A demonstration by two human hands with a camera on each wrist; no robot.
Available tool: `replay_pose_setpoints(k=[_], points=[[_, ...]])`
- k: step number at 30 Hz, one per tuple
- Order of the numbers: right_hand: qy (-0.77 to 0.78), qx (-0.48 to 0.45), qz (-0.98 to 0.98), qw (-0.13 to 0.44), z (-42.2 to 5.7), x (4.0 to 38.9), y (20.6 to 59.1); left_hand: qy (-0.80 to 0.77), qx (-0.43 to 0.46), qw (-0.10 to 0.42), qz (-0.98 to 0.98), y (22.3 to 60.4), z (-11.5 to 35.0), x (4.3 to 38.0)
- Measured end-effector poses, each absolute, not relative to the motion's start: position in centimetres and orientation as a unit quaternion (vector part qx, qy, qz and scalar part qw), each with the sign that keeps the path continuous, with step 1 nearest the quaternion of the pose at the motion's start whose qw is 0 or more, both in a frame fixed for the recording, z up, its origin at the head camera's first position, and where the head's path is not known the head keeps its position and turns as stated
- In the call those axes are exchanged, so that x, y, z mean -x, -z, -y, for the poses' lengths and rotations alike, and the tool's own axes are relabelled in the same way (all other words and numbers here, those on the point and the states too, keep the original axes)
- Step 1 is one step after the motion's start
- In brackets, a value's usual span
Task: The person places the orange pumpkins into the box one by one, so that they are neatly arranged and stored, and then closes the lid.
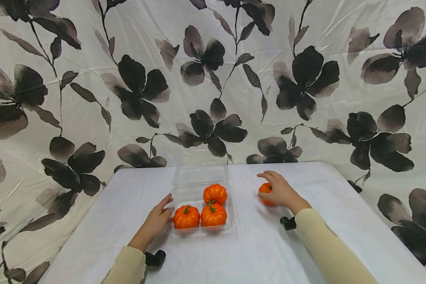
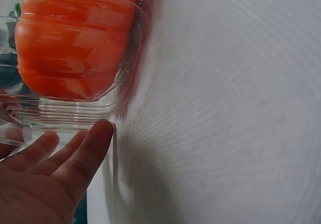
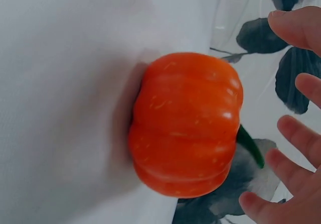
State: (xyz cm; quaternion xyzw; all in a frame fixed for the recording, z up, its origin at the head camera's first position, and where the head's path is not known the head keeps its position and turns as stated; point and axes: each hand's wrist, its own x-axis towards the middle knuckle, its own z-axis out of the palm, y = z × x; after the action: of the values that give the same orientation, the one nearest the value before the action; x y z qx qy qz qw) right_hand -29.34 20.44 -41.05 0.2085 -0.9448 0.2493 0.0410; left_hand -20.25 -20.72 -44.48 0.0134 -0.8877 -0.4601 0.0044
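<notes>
A clear plastic clamshell container point(image 1: 233, 215) lies with its lid folded back and holds three small orange pumpkins point(image 1: 186, 217) with green stems. My left hand point(image 1: 157, 217) is at the container's left side; in the left wrist view its extended fingers point(image 2: 85, 156) touch the ridged plastic wall. To the right of the container, a separate small pumpkin point(image 3: 185, 126) sits on the white table. Over it hovers my right hand point(image 1: 283, 191), fingers spread; the right wrist view shows a gap between the fingertips and the pumpkin, whose green stem points toward the hand.
The table point(image 1: 255, 252) is covered in smooth white cloth. Behind it hangs a white curtain point(image 1: 248, 138) with dark flower prints, close to the table's far edge. The container's transparent lid point(image 1: 200, 175) lies toward that edge. Black straps with small devices point(image 1: 155, 258) are at both wrists.
</notes>
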Motion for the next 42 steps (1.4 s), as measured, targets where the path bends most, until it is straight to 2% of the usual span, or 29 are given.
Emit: replay_pose_setpoints(k=[8, 30, 42], points=[[-0.273, -0.189, 0.943, 0.033, -21.0, 29.3, 41.3, 0.470, -0.011, 0.004, 0.883, 44.4, 20.8, 20.2], [-0.317, -0.117, 0.940, -0.047, -22.7, 29.5, 43.1, 0.471, -0.019, 0.004, 0.882, 44.3, 20.6, 19.9], [-0.314, -0.116, 0.940, -0.069, -22.8, 29.5, 43.2, 0.474, -0.018, 0.007, 0.880, 44.2, 20.6, 20.2]])
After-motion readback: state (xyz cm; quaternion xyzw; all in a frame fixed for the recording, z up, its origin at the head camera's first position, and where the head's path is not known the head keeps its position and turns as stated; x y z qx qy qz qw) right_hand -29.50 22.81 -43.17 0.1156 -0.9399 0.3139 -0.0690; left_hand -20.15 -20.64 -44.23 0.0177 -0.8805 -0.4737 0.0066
